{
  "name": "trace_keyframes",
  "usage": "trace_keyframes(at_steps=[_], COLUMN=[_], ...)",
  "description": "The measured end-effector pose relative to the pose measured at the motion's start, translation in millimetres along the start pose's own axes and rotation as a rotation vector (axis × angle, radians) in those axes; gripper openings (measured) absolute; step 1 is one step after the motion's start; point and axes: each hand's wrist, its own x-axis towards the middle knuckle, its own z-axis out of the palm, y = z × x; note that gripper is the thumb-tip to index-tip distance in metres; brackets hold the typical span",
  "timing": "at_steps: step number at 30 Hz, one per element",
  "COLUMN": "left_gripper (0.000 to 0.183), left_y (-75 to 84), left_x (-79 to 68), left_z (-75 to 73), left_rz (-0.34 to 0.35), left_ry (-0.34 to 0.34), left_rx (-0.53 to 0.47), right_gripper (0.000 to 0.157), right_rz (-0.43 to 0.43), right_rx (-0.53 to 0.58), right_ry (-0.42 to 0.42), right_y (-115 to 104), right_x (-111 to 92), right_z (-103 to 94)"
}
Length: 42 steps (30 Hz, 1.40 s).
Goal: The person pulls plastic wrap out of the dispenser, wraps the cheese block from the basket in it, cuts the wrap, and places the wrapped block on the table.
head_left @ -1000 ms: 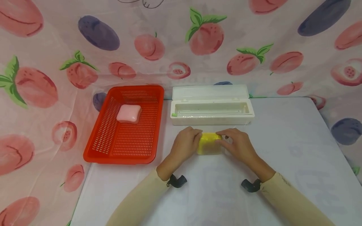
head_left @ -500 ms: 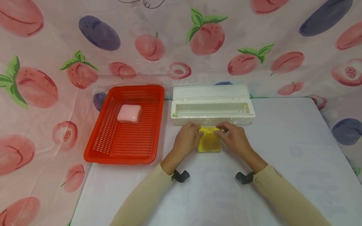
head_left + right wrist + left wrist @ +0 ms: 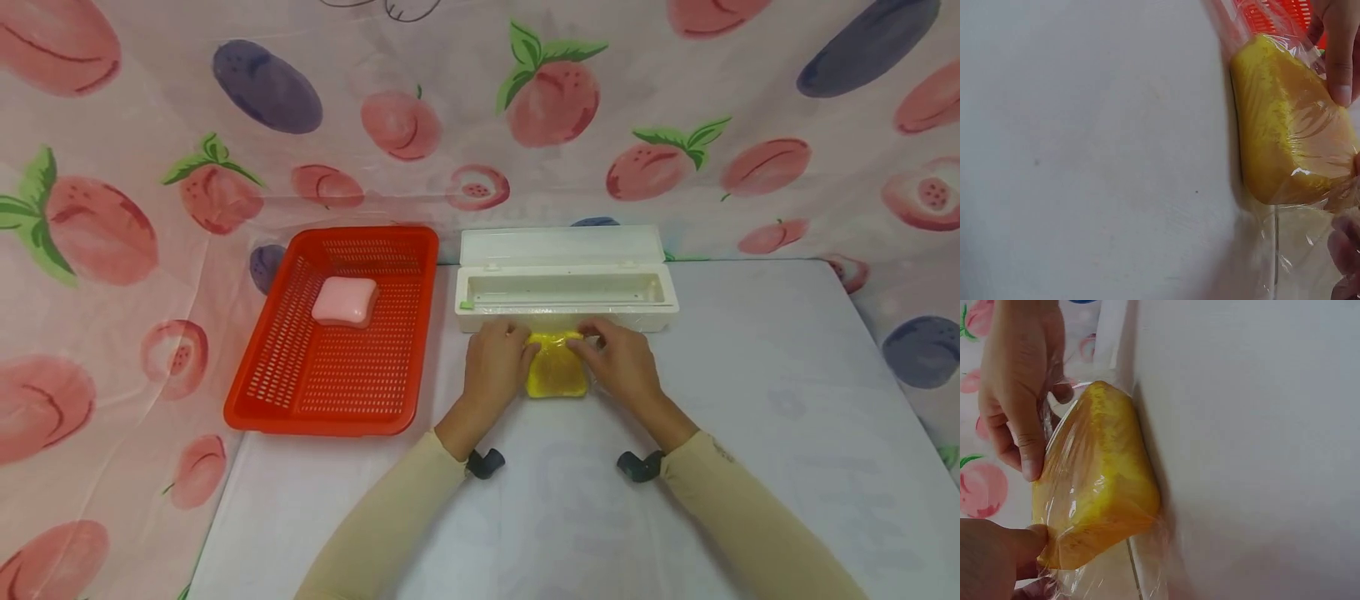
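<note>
A yellow soap bar (image 3: 557, 372) lies on the white table just in front of the dispenser box, under clear cling film (image 3: 1300, 247). My left hand (image 3: 491, 367) pinches the film at the bar's far left corner. At the far right corner, my right hand (image 3: 624, 360) does the same with thumb and fingers. In the left wrist view the film is drawn tight and creased over the soap's upper face, and spare film spreads past its sides. Some fingertips are hidden behind the film and the bar.
Behind the hands stands a long white cling film dispenser (image 3: 566, 321) with its lid raised. To the left is a red plastic basket (image 3: 330, 423) holding a pink soap bar (image 3: 345, 301). A fruit-patterned cloth (image 3: 420, 50) hangs along the back and left.
Both hands have moved slightly away from me, toward the dispenser, drawing film over the soap. The bar has shifted a little the same way, and more of its yellow face shows.
</note>
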Motion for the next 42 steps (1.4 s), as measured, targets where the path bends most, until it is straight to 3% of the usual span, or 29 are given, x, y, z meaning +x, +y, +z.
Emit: trace_keyframes(at_steps=[4,7,9,11,14,18,22,25,42], left_gripper=[0.031,0.029,0.023,0.018,0.023,0.03,0.034,0.035,0.032], left_y=[2.2,4.0,4.6,5.0,4.2,1.9,-1.3,-3.5,-8.5], left_x=[-8.4,-14.3,-16.2,-16.6,-15.5,-12.4,-7.9,-4.9,-0.9], left_z=[-2.5,-4.1,-4.2,-4.4,-3.6,2.5,12.9,17.9,19.8], left_rz=[0.091,0.126,0.075,-0.029,-0.211,-0.33,-0.356,-0.357,-0.378], left_ry=[0.026,0.062,0.072,0.061,0.026,-0.029,-0.054,-0.055,-0.086], left_rx=[0.012,-0.072,-0.198,-0.353,-0.537,-0.593,-0.584,-0.574,-0.581], right_gripper=[0.037,0.034,0.031,0.029,0.025,0.029,0.035,0.036,0.042], right_rz=[-0.041,-0.139,-0.201,-0.225,-0.167,-0.018,0.099,0.14,0.201], right_rx=[-0.039,-0.045,-0.031,-0.01,0.023,0.061,0.076,0.078,0.1], right_ry=[0.098,0.227,0.289,0.303,0.233,0.113,0.048,0.022,-0.067], right_y=[-1,-2,-5,-9,-13,-14,-9,-7,-1], right_x=[-2,-5,-7,-9,-11,-11,-8,-5,1], right_z=[-2.8,-5.7,-7.5,-8.6,-7.5,-2.5,3.6,6.9,10.7])
